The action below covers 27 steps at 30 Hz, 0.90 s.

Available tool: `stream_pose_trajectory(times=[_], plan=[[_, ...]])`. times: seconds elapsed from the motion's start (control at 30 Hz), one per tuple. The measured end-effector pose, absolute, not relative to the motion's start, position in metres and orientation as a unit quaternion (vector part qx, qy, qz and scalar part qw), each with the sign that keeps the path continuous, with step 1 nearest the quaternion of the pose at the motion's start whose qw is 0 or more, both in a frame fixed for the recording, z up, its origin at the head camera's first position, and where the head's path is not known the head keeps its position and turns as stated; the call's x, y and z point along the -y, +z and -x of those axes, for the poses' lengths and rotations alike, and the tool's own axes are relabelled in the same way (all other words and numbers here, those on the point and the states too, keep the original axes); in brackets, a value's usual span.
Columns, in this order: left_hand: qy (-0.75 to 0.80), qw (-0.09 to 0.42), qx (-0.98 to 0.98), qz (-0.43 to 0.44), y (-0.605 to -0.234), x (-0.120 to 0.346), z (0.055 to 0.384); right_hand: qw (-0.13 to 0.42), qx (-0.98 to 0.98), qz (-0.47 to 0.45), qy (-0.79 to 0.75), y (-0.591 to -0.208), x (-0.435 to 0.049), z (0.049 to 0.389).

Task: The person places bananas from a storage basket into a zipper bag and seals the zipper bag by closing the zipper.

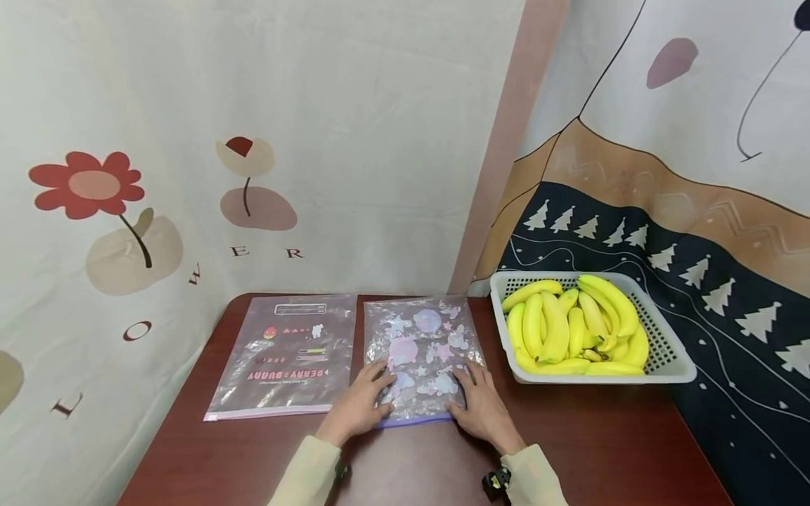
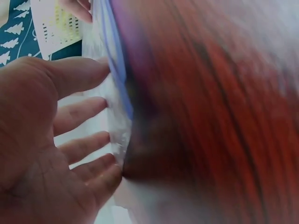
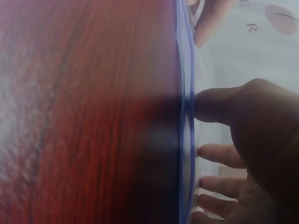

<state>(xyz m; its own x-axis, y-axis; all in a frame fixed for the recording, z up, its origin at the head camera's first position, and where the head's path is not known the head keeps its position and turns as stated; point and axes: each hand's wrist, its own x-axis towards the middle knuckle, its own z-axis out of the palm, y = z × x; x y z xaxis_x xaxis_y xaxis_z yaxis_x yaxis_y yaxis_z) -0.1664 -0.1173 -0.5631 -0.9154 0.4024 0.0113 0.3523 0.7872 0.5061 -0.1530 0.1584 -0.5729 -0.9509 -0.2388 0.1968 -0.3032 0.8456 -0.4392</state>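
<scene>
A clear plastic zip bag (image 1: 418, 358) printed with pastel stars and bunnies lies flat on the dark red table. Its purple zip edge (image 1: 414, 422) faces me. On the bag's left side rests my left hand (image 1: 359, 404), fingers spread over the film. My right hand (image 1: 484, 407) touches the right side in the same way. From the left wrist view, the left thumb (image 2: 79, 74) sits close by the zip strip (image 2: 122, 88). The right thumb (image 3: 215, 105) reaches the blue-purple zip (image 3: 187, 116) in the right wrist view.
Left of it lies a second zip bag (image 1: 287, 351) with red lettering and a pink slider edge. A light grey basket (image 1: 671, 358) full of yellow bananas (image 1: 557, 327) stands at the right. Printed cloth (image 1: 380, 140) hangs behind the table (image 1: 405, 467).
</scene>
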Motion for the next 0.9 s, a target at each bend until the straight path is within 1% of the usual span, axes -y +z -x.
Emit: stream_pose_trajectory(times=[0.1, 0.33, 0.57, 0.9], plan=[[0.256, 0.057, -0.947, -0.188, -0.561, 0.115, 0.163, 0.053, 0.957, -0.149, 0.244, -0.571, -0.161, 0.154], [0.243, 0.055, -0.95, -0.187, -0.556, 0.106, 0.153, 0.018, 0.954, -0.153, 0.256, -0.568, -0.171, 0.157], [0.216, 0.056, -0.958, -0.179, -0.552, 0.102, 0.143, 0.003, 0.952, -0.166, 0.256, -0.569, -0.176, 0.161], [0.205, 0.044, -0.963, -0.167, -0.547, 0.097, 0.134, -0.019, 0.95, -0.165, 0.265, -0.567, -0.176, 0.164]])
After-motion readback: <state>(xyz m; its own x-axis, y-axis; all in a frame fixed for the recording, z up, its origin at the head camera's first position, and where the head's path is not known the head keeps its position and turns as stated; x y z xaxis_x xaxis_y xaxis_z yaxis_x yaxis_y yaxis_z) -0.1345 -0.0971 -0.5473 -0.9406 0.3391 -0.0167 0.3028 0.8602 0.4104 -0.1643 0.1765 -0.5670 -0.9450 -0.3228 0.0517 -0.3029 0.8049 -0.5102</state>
